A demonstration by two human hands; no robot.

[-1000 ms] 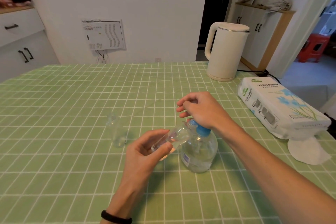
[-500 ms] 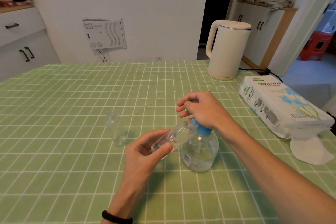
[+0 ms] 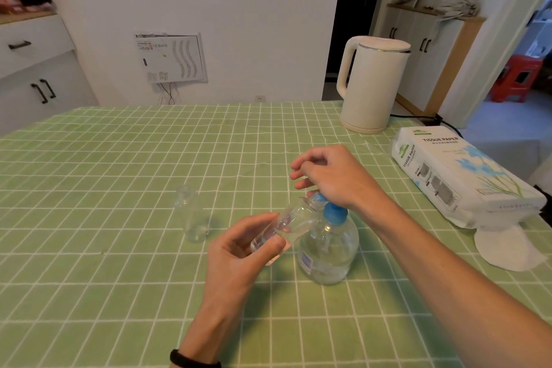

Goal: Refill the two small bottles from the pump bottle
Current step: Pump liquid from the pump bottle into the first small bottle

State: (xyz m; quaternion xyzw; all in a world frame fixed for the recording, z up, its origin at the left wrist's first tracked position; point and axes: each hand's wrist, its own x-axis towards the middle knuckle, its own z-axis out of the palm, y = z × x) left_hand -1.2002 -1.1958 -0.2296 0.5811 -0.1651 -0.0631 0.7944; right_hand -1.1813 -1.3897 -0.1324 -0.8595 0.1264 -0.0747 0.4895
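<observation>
- Hardly anything has shifted since half a second ago: both hands and all three bottles hold the same places, and only the view has nudged a little.
- The left hand grips one small bottle between thumb and curled fingers, tilted, with its mouth up against the blue spout of the pump bottle.
- The right hand lies with its palm on the pump head. Its fingers are loosely curled over air and clasp nothing.
- The hand hides most of the pump head, and the thumb is out of sight.
- Clear plastic against clear plastic makes the fill level in the held bottle impossible to read.
- The second small bottle stands upright and capless on the green checked tablecloth, to the left and apart from the hands. Its outline is faint.
- A white kettle and a tissue pack sit on the right, with a loose tissue sticking out from under the pack.
- The bottom edge cuts off a black wristband.
</observation>
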